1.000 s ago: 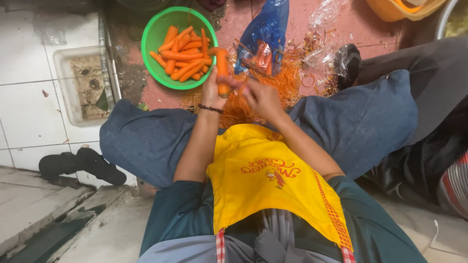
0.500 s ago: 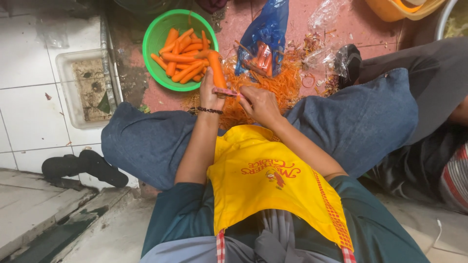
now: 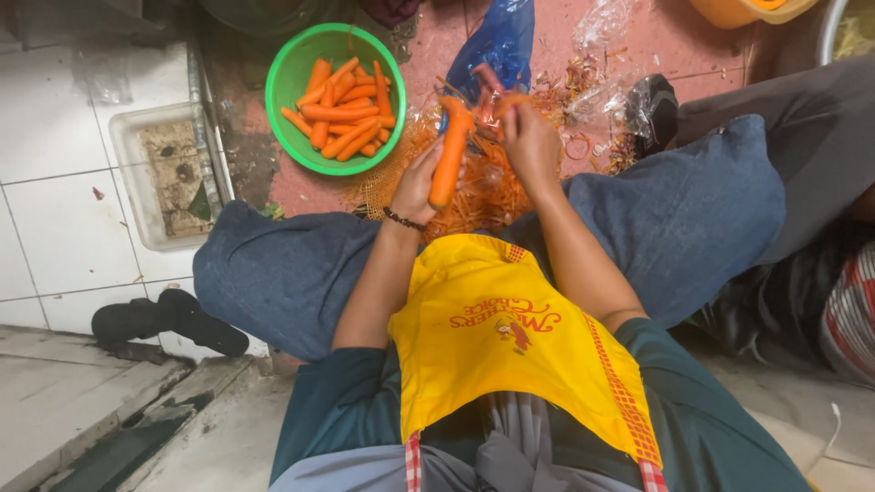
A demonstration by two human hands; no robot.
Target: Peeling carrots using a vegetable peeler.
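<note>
My left hand (image 3: pixel 417 185) grips a long orange carrot (image 3: pixel 450 155) that points away from me, between my knees. My right hand (image 3: pixel 529 141) is closed at the carrot's far end, on what looks like a small peeler, mostly hidden by the fingers. Under both hands lies a heap of orange carrot peelings (image 3: pixel 483 196) on the floor. A green bowl (image 3: pixel 290 68) with several peeled carrots (image 3: pixel 342 114) stands on the floor to the far left of my hands.
A blue plastic bag (image 3: pixel 501 41) lies just beyond the hands. A floor drain recess (image 3: pixel 173 169) is at left, black sandals (image 3: pixel 169 319) near my left knee. Another person's dark-trousered legs (image 3: pixel 793 100) are at right. An orange tub (image 3: pixel 738 11) sits at the top.
The carrot was held by the left hand with its tip near the green bowl; it now points straight away, and the right hand has moved to its far end.
</note>
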